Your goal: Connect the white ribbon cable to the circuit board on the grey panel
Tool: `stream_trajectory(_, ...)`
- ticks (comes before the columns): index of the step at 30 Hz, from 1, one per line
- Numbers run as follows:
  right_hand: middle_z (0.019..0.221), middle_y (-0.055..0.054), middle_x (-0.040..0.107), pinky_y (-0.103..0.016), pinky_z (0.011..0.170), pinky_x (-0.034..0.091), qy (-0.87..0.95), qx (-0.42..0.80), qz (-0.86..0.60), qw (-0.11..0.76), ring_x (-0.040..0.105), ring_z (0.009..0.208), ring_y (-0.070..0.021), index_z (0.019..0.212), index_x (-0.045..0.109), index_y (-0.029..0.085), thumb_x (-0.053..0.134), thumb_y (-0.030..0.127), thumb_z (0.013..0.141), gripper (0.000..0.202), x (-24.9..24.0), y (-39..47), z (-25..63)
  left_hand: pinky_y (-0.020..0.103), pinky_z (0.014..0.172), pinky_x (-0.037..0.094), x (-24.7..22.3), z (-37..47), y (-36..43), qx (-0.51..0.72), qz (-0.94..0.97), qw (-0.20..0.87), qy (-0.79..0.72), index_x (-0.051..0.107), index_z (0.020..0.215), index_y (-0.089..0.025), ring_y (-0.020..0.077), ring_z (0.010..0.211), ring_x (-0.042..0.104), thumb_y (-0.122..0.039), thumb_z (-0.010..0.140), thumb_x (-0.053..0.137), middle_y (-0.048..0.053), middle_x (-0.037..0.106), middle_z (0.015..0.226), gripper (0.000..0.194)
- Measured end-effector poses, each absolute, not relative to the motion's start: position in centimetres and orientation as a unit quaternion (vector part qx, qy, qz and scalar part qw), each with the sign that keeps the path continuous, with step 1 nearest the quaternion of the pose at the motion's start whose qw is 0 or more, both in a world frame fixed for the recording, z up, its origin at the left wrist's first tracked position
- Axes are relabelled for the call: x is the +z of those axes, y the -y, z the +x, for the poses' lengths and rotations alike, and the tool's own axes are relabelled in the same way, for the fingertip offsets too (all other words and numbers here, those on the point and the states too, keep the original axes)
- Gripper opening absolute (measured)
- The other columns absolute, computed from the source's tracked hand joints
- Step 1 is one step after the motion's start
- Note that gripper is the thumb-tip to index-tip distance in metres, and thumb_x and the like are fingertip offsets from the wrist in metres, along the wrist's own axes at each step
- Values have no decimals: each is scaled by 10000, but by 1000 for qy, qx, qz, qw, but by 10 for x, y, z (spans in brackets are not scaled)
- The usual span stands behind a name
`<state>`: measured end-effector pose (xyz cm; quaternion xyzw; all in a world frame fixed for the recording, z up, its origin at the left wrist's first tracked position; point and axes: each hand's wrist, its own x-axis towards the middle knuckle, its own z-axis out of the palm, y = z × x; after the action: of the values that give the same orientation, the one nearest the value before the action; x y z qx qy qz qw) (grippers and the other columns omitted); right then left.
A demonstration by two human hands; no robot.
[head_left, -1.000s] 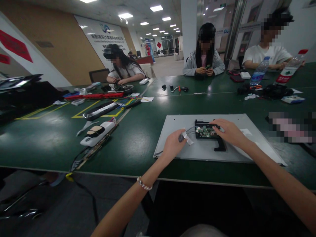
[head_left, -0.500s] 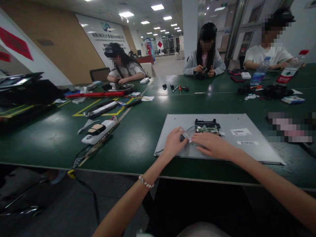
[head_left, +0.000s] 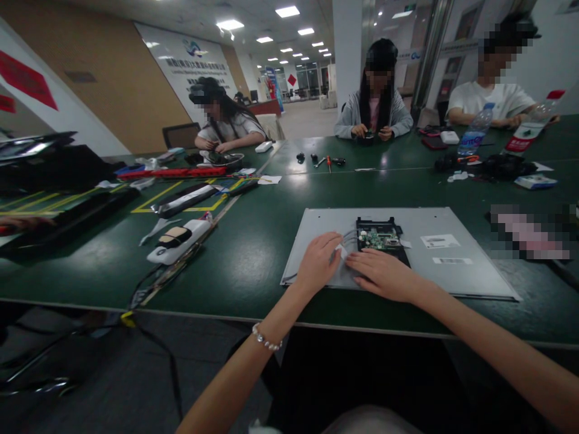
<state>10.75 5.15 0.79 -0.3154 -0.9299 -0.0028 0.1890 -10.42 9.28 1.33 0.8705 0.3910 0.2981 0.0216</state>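
A flat grey display panel (head_left: 434, 223) lies on the green table with its back upward. On it sits a green circuit board (head_left: 380, 238) in a black frame, with grey cables (head_left: 348, 236) running out of its left side. My left hand (head_left: 319, 262), a beaded bracelet at its wrist, has bent fingers and thumb closed around the edge of a small whitish strip (head_left: 344, 251) beside the cables. My right hand (head_left: 384, 274) lies over the panel's lower middle, fingers stretched out, tips touching the strip. It covers the board's lower edge.
To the left are a white device with a beige top (head_left: 181, 240) and a long black case (head_left: 183, 202). A red-handled screwdriver (head_left: 329, 164) lies among small tools further back. Two bottles, one being a blue-labelled bottle (head_left: 474, 132), stand back right. Several people sit around the table.
My left fingers have drawn in closer around the whitish strip. My right hand has shifted slightly down and left, uncovering more of the circuit board.
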Motion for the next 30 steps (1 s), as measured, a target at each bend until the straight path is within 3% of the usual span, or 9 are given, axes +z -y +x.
stream_trajectory(6, 1348, -152, 621, -490, 1095, 420, 926, 5, -323, 198, 582, 1242, -270, 1323, 583, 129, 462, 264, 975, 392, 4, -51, 107, 383, 1002, 489, 10, -101, -93, 237, 856, 61, -455, 630, 1203, -177, 229, 1116, 631, -184, 923, 482, 97, 683, 1191, 317)
stream_trajectory(13, 1342, -148, 627, -492, 1123, 386, 927, 1, -319, 197, 583, 1243, -250, 1305, 594, 122, 447, 225, 970, 380, 4, -50, 107, 362, 971, 506, 10, -100, -92, 194, 844, 66, -496, 642, 1209, -163, 239, 1060, 660, -205, 925, 483, 100, 713, 1133, 328)
stream_trajectory(19, 1351, -137, 622, -491, 1108, 409, 927, 11, -318, 199, 583, 1245, -253, 1315, 592, 141, 450, 210, 960, 389, 3, -49, 108, 350, 975, 498, 9, -100, -94, 195, 839, 53, -505, 668, 1165, -238, 230, 1001, 682, -222, 903, 525, 49, 739, 1061, 299)
stream_trajectory(30, 1318, -142, 644, -495, 1086, 431, 927, 27, -315, 202, 614, 1195, -254, 1282, 611, 134, 451, 193, 953, 370, 9, -48, 109, 443, 1112, 363, 7, -100, -93, 186, 860, 51, -473, 648, 1185, -223, 227, 1030, 683, -244, 939, 487, 69, 724, 1140, 295)
